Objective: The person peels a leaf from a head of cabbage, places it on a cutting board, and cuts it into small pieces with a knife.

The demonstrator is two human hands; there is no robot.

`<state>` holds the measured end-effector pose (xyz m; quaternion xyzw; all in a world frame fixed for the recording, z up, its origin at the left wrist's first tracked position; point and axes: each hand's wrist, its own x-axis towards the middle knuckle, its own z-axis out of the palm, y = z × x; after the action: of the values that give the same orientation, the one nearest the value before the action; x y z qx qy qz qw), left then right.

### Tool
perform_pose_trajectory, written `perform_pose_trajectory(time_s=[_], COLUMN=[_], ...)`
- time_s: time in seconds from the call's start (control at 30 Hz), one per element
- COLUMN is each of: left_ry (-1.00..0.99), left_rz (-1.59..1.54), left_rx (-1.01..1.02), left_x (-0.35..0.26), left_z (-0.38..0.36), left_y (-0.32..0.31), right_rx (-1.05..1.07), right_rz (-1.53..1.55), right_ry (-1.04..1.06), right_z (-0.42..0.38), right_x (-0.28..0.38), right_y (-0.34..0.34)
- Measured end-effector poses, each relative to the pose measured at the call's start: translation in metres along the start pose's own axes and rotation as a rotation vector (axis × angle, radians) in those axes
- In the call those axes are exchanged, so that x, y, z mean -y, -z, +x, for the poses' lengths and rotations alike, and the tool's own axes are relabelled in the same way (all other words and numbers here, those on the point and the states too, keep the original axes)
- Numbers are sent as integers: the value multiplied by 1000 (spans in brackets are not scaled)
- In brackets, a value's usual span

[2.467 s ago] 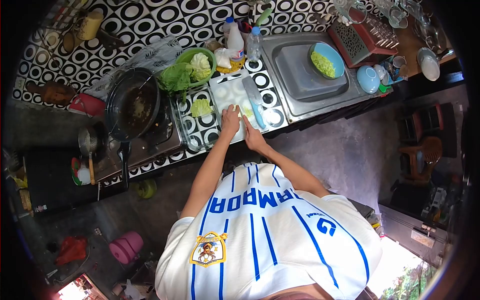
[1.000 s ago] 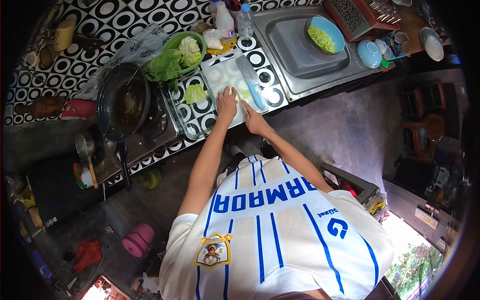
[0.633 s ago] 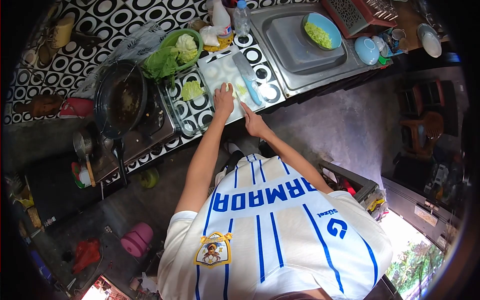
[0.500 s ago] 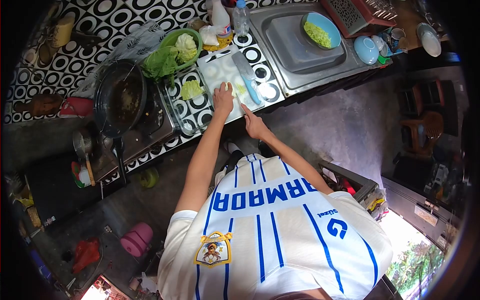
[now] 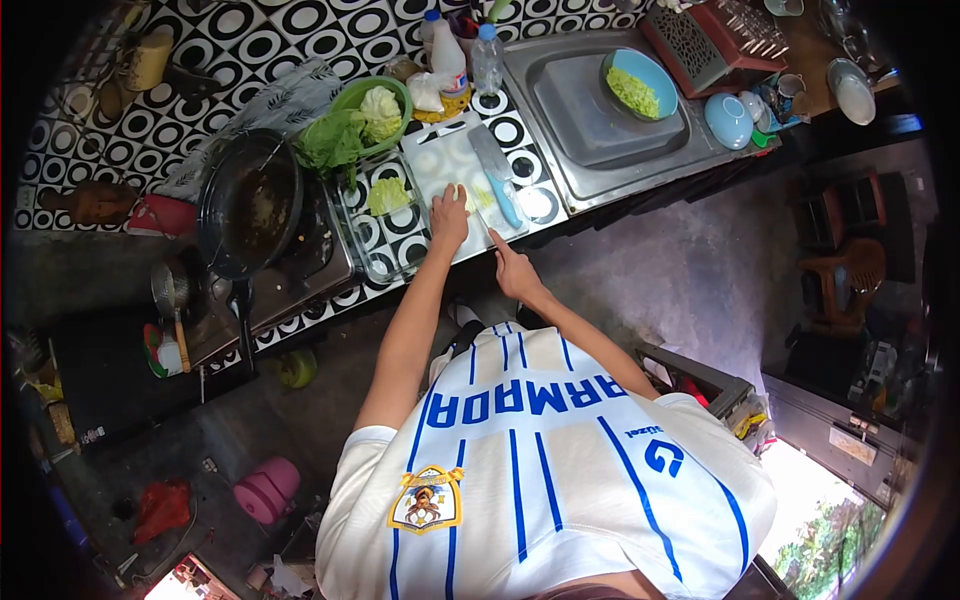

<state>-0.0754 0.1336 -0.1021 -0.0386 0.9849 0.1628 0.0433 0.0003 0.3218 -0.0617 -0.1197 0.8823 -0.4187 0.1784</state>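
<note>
On the white cutting board (image 5: 436,160), my left hand (image 5: 449,215) presses its curled fingers onto a pale piece of cabbage, mostly hidden beneath them. My right hand (image 5: 515,272) is closed at the board's near edge, index finger pointing forward along what looks like a slim knife, its blade hard to make out. Small green shreds (image 5: 482,196) lie just ahead of my hands. A broad knife with a blue handle (image 5: 507,204) rests along the board's right side. Left of the board, a cabbage leaf (image 5: 388,196) sits in a clear glass dish (image 5: 372,262).
A green basket (image 5: 405,98) with leafy greens and cabbage stands behind the dish. Bottles (image 5: 487,62) line the back. At right, a blue bowl of chopped greens (image 5: 633,85) rests on the sink (image 5: 575,185). A wok (image 5: 250,205) sits on the stove at left.
The view has shifted slightly, so the counter appears a little lower. Both hands keep nearly the same places at the board, with only a slight movement of the right hand.
</note>
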Motion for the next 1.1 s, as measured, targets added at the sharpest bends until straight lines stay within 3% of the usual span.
perform_pose_trajectory(time_s=[0.37, 0.6, 1.1], left_ry=[6, 10, 4], left_rz=[-40, -46, -56], left_rx=[-30, -24, -5], left_x=[0, -1, -3], left_z=[-2, -3, -3], left_y=[-2, -3, 7], right_rx=[24, 16, -15], right_rz=[-83, 36, 83], right_ry=[-56, 94, 154], right_z=[-4, 39, 65], right_x=[10, -2, -6], right_y=[32, 4, -17])
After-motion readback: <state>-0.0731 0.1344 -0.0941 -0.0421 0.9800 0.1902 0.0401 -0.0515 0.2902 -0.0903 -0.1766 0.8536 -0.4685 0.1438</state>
